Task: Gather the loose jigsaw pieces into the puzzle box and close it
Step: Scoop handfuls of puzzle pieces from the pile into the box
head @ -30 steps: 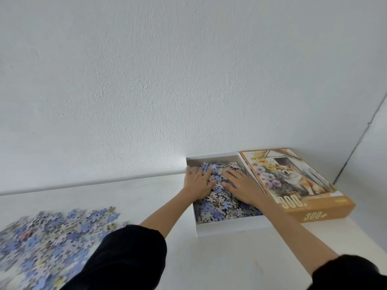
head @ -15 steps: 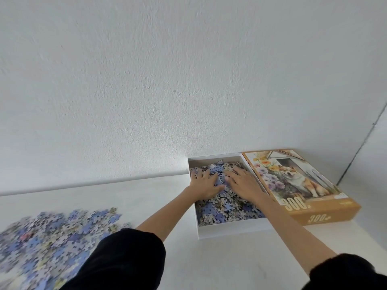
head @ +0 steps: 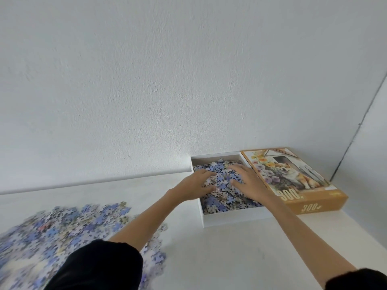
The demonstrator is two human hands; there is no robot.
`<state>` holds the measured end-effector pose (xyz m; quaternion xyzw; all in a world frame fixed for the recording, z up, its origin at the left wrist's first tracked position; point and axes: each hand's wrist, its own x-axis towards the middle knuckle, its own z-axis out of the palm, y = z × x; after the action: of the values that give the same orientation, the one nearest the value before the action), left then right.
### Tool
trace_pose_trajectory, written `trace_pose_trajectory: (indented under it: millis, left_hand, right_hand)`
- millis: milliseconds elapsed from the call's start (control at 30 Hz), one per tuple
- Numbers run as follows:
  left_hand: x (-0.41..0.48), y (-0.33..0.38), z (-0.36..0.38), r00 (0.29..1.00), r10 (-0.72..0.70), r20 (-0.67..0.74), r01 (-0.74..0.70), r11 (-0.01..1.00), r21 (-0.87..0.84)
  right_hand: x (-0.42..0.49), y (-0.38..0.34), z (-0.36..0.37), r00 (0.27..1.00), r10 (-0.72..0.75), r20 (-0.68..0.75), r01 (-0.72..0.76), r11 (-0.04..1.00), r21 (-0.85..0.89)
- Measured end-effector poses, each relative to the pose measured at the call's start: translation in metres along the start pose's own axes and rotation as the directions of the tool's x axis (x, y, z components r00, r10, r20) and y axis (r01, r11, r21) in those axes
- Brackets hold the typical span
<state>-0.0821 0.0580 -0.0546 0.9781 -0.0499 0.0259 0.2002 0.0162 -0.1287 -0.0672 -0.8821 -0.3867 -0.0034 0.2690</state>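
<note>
- The left hand (head: 195, 184) and right hand (head: 250, 182) are laid flat on knobbly jigsaw pieces (head: 223, 192) heaped in the white cardboard box tray (head: 230, 219); fingers are spread, released, nothing grasped
- Loose pieces (head: 62, 227) are scattered on the matte counter (head: 219, 258), well apart leftward
- The printed lid (head: 293, 178) is set beside the tray

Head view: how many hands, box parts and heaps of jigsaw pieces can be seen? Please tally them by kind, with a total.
Hands: 2, left hand and right hand, both resting on the pieces in the box
Box parts: 2, white tray and orange lid beside it
Heaps of jigsaw pieces: 2, tray heap and loose heap on the table
Total: 6
</note>
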Motion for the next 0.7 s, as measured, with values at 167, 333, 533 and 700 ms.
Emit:
trace_pose_trajectory:
  millis: [167, 333, 533, 700]
  left_hand:
    - [-0.06, -0.019, -0.024, 0.98, 0.094, -0.177, -0.105, 0.993, -0.056]
    - [-0.13, -0.042, -0.045, 0.973, 0.073, -0.219, -0.096, 0.99, -0.099]
    - [-0.222, -0.081, -0.076, 0.979, 0.051, -0.196, -0.06, 0.997, -0.039]
    - [-0.315, -0.131, -0.088, 0.984, -0.073, -0.16, 0.072, 0.997, -0.013]
  right_hand:
    - [0.003, -0.038, 0.001, 0.995, -0.062, -0.074, 0.07, 0.99, 0.119]
    - [0.012, -0.101, 0.024, 0.982, -0.164, -0.09, 0.179, 0.964, 0.196]
    - [0.005, -0.194, 0.073, 0.966, -0.259, -0.014, 0.252, 0.923, 0.29]
    - [-0.016, -0.257, 0.127, 0.938, -0.309, 0.156, 0.247, 0.913, 0.324]
